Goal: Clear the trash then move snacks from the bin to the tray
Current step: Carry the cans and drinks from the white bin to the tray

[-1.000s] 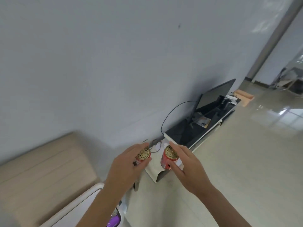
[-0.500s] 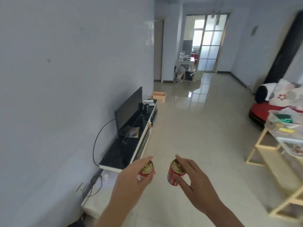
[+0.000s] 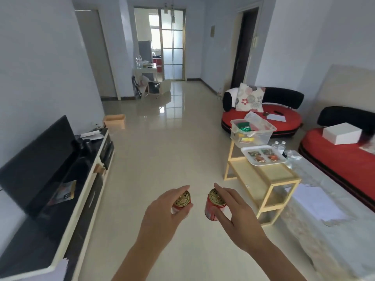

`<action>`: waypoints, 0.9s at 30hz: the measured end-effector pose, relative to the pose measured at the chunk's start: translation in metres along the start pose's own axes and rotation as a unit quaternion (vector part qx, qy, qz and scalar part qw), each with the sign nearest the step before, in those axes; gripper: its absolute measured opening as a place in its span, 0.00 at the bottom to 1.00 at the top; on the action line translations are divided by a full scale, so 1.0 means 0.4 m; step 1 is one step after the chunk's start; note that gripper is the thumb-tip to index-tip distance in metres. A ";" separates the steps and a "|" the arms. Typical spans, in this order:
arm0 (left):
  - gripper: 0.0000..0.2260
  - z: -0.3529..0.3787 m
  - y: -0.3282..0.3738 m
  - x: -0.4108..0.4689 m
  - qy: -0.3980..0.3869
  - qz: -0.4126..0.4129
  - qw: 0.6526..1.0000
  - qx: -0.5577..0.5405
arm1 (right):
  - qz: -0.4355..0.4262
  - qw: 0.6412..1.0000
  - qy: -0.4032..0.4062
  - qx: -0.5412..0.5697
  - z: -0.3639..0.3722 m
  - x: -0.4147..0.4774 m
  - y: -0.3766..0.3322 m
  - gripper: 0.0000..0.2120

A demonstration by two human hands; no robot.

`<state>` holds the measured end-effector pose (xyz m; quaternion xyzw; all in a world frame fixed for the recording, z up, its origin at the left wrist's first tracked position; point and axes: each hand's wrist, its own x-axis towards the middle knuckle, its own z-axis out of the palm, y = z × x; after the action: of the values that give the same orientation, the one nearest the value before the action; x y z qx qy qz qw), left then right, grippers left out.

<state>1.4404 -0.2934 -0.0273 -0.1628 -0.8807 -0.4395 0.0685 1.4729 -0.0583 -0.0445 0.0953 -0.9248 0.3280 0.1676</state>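
The left hand [image 3: 162, 217] wraps its grip round a small round red metal can [image 3: 181, 201] and the right hand [image 3: 238, 219] pinches a second red metal can [image 3: 214, 206], both upright with shiny gold tops up, over the smooth floor [image 3: 162, 149], well apart from the clear plastic bin [image 3: 261, 136] and flat white tray [image 3: 246, 154] on the light wooden table [image 3: 269, 173].

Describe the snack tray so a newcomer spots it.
On the room's right, before the round red sofa, stands a pale wooden shelf cart. On top, nearer us than the clear plastic bin, lies the white rectangular tray. Unlike the bin, it is shallow and opaque.
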 end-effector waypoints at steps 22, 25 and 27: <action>0.21 0.538 0.029 0.843 -0.223 0.152 0.960 -0.072 | 0.224 0.957 0.164 -0.082 -0.136 0.342 0.544 0.28; 0.21 0.580 0.021 0.973 -0.253 0.180 0.947 -0.077 | 0.251 0.945 0.190 -0.093 -0.137 0.427 0.584 0.25; 0.21 0.613 0.021 1.050 -0.266 0.197 0.941 -0.076 | 0.270 0.935 0.205 -0.102 -0.142 0.474 0.610 0.24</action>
<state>1.0551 0.0018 -0.0585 -0.4487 -0.7810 -0.4237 -0.0953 1.2415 0.1523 -0.0727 -0.2450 -0.8899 0.2770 0.2671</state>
